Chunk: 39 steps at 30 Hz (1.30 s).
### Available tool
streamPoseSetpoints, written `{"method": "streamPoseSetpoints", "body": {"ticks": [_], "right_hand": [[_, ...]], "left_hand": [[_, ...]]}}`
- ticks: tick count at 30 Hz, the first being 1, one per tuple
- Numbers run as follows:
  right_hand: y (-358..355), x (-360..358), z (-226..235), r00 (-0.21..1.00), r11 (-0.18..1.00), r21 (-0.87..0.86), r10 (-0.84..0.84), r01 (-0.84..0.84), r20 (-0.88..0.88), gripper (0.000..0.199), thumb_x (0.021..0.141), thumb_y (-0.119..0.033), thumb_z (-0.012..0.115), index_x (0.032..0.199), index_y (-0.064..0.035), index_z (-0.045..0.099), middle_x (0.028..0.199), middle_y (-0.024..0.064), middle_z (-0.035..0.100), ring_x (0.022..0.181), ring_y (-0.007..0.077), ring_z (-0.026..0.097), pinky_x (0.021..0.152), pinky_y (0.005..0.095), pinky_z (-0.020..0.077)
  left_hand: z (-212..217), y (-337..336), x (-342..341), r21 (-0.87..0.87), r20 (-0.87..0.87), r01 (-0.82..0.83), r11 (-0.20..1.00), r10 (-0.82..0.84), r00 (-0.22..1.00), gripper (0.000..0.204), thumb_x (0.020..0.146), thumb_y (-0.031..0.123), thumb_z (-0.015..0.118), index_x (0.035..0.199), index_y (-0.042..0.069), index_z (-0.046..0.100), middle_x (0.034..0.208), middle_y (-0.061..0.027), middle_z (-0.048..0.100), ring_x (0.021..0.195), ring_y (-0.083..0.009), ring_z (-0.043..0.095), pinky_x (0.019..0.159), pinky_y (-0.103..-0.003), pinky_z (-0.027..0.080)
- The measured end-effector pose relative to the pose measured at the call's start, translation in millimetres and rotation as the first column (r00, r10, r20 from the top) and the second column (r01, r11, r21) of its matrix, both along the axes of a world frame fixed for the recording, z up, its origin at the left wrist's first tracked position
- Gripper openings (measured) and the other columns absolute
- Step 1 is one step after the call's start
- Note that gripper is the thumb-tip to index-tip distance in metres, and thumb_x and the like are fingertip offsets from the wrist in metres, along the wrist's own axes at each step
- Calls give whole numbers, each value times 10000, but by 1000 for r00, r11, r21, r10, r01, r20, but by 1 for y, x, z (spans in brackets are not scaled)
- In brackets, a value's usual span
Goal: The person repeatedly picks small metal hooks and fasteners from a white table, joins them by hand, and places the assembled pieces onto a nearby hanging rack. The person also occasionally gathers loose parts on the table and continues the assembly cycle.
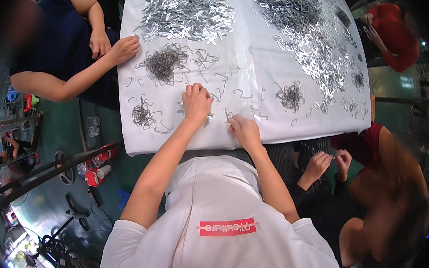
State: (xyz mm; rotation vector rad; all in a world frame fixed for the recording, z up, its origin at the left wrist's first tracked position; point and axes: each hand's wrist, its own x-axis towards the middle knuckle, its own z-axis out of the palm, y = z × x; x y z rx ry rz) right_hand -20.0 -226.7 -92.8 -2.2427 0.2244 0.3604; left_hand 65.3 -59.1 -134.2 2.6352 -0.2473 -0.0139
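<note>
My left hand (197,103) is on the white-covered table with its fingers curled down together. Beneath and beside it lie small metal pieces (206,119), and what its fingers hold, if anything, is hidden. To its right, near the front edge, my right hand (245,131) pinches a small metal wire hook (227,114) between thumb and fingertips. Loose bent wire hooks (243,93) are scattered just beyond both hands. A tangled heap of wire hooks (164,64) sits farther off to the left, with a smaller heap (142,114) nearer me.
Flat shiny metal pieces (185,13) are piled at the far side of the table (269,129). A larger spread of metal clips (290,7) covers the right, beside another wire heap (290,96). Co-workers are at the left, the far right and close by my right.
</note>
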Motion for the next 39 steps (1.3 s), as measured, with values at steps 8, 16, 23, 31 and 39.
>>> {"method": "streamPoseSetpoints", "body": {"ticks": [8, 16, 23, 31, 39], "right_hand": [[-12, 26, 18, 996, 887, 455, 94, -78, -12, 244, 932, -196, 549, 894, 14, 666, 699, 78, 670, 679, 162, 644, 687, 278, 493], [5, 37, 53, 989, 862, 490, 145, -129, 5, 211, 943, -169, 543, 891, -9, 669, 707, 55, 678, 689, 124, 621, 686, 262, 473], [22, 35, 45, 983, 845, 508, 183, -168, 21, 222, 943, -173, 543, 880, -11, 681, 695, 35, 669, 701, 110, 595, 704, 262, 456], [41, 23, 16, 964, 745, 644, 262, -175, -41, 268, 955, -224, 544, 950, 11, 674, 734, 31, 661, 742, 106, 604, 753, 265, 477], [5, 80, -19, 992, 988, -93, -119, 122, 33, 232, 850, -230, 638, 975, -46, 702, 823, 128, 696, 813, 251, 671, 718, 373, 508]], "left_hand": [[47, -5, 4, -662, -470, -354, 660, 3, 883, 164, 834, 158, 699, 960, 56, 675, 917, -54, 680, 825, -144, 616, 720, -258, 454], [90, 5, -9, -792, -596, -538, 288, -174, 784, 208, 887, 155, 665, 1031, 6, 658, 919, -57, 684, 795, -92, 612, 708, -226, 476], [101, 22, -24, -814, -571, -513, 270, -213, 793, 191, 888, 153, 663, 1013, 10, 655, 928, -60, 683, 797, -98, 618, 744, -233, 481], [93, 54, -43, -849, -493, -443, 289, -129, 860, 191, 882, 129, 660, 1030, 7, 660, 953, -37, 679, 849, -82, 592, 759, -235, 447], [89, 78, -45, -871, -327, -344, 352, 107, 939, 151, 857, 76, 685, 996, 17, 684, 919, -20, 688, 785, -56, 596, 702, -193, 460]]}}
